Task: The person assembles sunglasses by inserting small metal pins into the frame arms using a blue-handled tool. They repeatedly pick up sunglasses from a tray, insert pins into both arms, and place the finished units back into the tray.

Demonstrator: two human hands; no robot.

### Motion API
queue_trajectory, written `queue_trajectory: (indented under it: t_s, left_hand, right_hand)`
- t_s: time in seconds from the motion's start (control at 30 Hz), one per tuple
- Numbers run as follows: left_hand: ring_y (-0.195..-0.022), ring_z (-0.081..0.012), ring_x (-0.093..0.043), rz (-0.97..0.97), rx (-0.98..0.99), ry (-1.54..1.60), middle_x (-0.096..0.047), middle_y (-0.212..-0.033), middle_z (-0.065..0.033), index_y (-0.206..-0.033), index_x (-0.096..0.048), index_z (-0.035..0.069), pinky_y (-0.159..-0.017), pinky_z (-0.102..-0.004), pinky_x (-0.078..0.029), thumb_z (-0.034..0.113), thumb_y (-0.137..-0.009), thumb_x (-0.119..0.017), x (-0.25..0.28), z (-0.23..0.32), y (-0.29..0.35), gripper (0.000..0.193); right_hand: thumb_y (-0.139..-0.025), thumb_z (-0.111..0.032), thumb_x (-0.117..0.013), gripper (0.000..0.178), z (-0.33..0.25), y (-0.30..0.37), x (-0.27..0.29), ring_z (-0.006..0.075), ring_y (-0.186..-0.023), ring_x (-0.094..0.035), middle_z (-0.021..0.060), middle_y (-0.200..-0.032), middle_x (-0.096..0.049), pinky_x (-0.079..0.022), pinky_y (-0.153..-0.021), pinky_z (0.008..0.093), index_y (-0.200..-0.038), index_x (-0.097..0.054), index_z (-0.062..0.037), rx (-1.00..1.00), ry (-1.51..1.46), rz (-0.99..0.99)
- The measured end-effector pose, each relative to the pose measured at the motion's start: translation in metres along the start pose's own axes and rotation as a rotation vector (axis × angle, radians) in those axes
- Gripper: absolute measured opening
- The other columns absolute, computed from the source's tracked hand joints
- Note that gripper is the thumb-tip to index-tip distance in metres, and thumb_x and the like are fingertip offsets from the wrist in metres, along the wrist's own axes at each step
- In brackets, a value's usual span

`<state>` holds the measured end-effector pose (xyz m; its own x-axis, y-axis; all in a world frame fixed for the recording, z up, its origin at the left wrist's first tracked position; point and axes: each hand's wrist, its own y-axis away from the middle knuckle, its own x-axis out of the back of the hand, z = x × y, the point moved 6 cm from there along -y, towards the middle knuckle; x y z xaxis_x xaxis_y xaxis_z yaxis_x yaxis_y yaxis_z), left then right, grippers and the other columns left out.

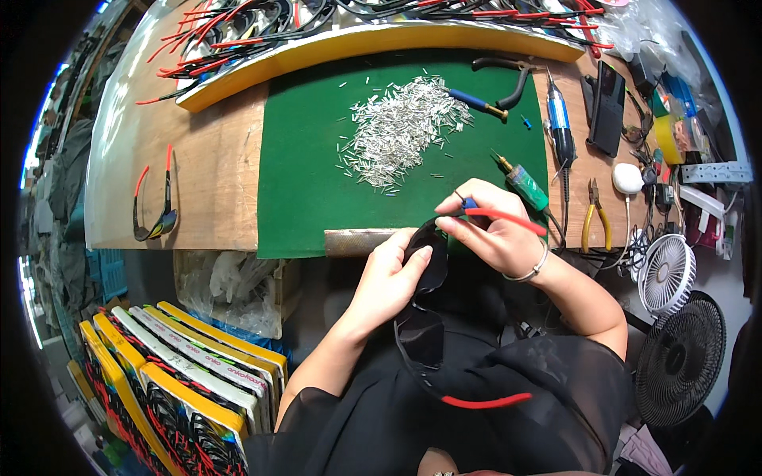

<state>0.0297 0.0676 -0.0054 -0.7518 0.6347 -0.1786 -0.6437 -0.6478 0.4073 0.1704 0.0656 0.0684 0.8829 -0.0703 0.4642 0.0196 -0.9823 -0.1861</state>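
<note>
Low in front of my body, a pair of black sunglasses (pixel 421 337) with red temple tips is held at the near edge of the bench. My left hand (pixel 389 274) is closed around one dark lens and its rim. The right hand (pixel 496 238) pinches the frame near a hinge, where one temple crosses the palm and its red end sticks out to the right. A small blue piece with a thin dark tip (pixel 469 204) shows between the right fingers; its kind is unclear. The other temple hangs toward my lap.
Silver pins (pixel 397 131) lie heaped on the green mat (pixel 302 166). Around them are a blue-handled tool (pixel 476 101), black-handled pliers (pixel 516 87), a green-handled tool (pixel 525 185) and yellow pliers (pixel 595 218). Another pair of glasses (pixel 163 222) rests left; a yellow-edged tray (pixel 373 41) stands behind.
</note>
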Motion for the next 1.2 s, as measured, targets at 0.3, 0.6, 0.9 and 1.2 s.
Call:
queue_trajectory:
  t_s: [0.3,0.6,0.9,1.2]
  left_hand:
    - [-0.102,-0.0106,-0.049,-0.039,-0.04,-0.033,-0.053,-0.113,-0.006,-0.123,-0.044,-0.001,-0.089,-0.0256,-0.04,0.004,-0.088,-0.047,-0.001,0.003,0.0,0.036]
    - [-0.081,-0.0095,-0.055,0.53,-0.208,-0.129,-0.058,-0.095,-0.0054,-0.109,-0.049,-0.002,-0.071,-0.0253,-0.047,0.01,-0.086,-0.047,0.182,0.021,0.059,0.026]
    - [-0.068,-0.0278,-0.063,1.386,0.215,-0.638,-0.06,-0.079,-0.0192,-0.092,-0.054,-0.006,-0.057,-0.0359,-0.05,0.02,-0.086,-0.039,0.45,0.063,0.167,0.031]
    - [-0.036,-0.0169,-0.053,1.274,0.043,-0.349,-0.055,-0.05,-0.0109,-0.069,-0.057,-0.004,-0.032,-0.027,-0.04,0.051,-0.085,-0.046,0.462,0.052,0.128,0.058]
  right_hand:
    - [-0.079,-0.009,-0.064,0.011,0.022,0.003,-0.003,0.0075,-0.067,-0.051,0.0029,-0.077,-0.056,-0.041,-0.059,0.0213,-0.085,-0.061,-0.0012,-0.296,-0.274,-0.1]
    - [-0.078,-0.011,-0.065,0.021,0.063,0.029,-0.007,0.0097,-0.069,-0.053,0.0039,-0.075,-0.057,-0.044,-0.064,0.0229,-0.094,-0.058,0.0006,-0.363,-0.086,-0.105]
    - [-0.077,-0.006,-0.061,0.01,0.06,0.027,-0.013,0.0196,-0.062,-0.057,0.0116,-0.072,-0.059,-0.045,-0.06,0.0271,-0.083,-0.059,0.0016,-0.268,0.156,0.029]
    - [-0.076,-0.002,-0.06,0.007,0.061,0.031,-0.008,0.0196,-0.058,-0.056,0.0104,-0.068,-0.057,-0.044,-0.054,0.0276,-0.081,-0.059,0.001,-0.181,0.17,0.156]
